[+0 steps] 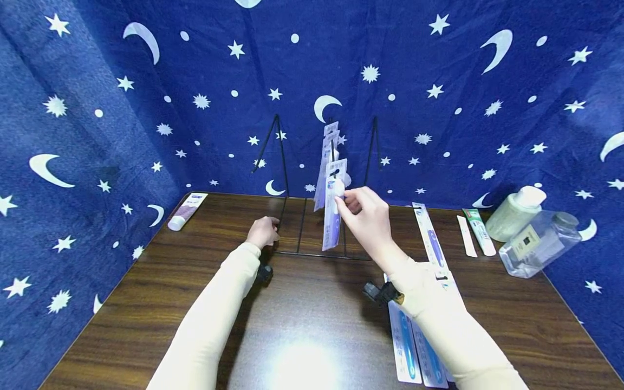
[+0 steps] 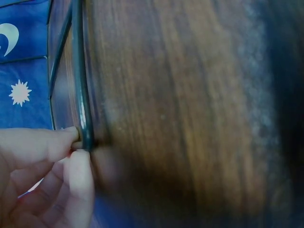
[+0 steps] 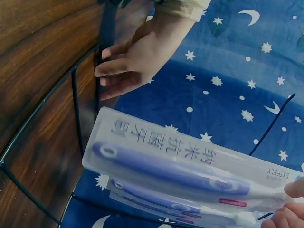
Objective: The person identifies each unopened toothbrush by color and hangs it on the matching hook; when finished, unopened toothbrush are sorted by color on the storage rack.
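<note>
Where dark wood table (image 1: pixel 146 303) ends, star-and-moon blue cloth (image 1: pixel 97 81) walls it.

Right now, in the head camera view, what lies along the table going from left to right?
Tube → left hand → right hand → green-and-white tube → pale green bottle → clear bottle.

Dark wooden table (image 1: pixel 146 303) carries wire rack (image 1: pixel 312 227), tube (image 1: pixel 187 210), bottles (image 1: pixel 531 233) (toothbrush packs (image 1: pixel 414 352) too).
</note>
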`<state>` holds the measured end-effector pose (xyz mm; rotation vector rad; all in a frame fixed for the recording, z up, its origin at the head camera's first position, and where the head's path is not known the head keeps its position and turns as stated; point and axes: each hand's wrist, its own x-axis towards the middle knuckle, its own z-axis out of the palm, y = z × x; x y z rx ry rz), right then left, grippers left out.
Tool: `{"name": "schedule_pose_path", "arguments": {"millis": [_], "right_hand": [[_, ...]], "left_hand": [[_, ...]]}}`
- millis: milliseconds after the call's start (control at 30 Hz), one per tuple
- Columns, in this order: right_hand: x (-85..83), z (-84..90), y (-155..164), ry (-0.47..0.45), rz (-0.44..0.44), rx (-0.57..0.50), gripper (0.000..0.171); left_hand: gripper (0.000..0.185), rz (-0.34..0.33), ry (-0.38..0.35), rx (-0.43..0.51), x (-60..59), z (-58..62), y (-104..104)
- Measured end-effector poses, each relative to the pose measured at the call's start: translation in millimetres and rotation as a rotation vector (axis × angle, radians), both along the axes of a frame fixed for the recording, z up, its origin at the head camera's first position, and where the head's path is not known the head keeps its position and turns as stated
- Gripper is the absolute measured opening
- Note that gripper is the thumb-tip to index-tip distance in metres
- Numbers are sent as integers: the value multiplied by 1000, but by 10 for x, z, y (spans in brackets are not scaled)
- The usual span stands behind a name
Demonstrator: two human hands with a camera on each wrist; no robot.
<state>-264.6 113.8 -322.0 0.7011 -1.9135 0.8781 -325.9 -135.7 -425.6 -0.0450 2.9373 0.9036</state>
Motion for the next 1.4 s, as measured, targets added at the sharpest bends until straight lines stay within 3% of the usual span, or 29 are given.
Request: {"name": "schedule_pose_path", "arguments": {"millis": [400, 667, 1033, 1400], "right_hand": [[-405, -18, -152, -97, -74, -20, 12], [-578, 8, -153, -130, -135, -32, 12], [-489, 62, -81, -205, -129, -4, 21], [-284, -41, 485, -198, -159, 25, 13]], "left_hand": [[50, -5, 6, -24, 1, 10, -9], [50, 1, 12, -13, -16, -24, 28], [51, 2, -18, -1, -5, 1, -11], [53, -4, -21, -6, 6, 24, 15]]}}
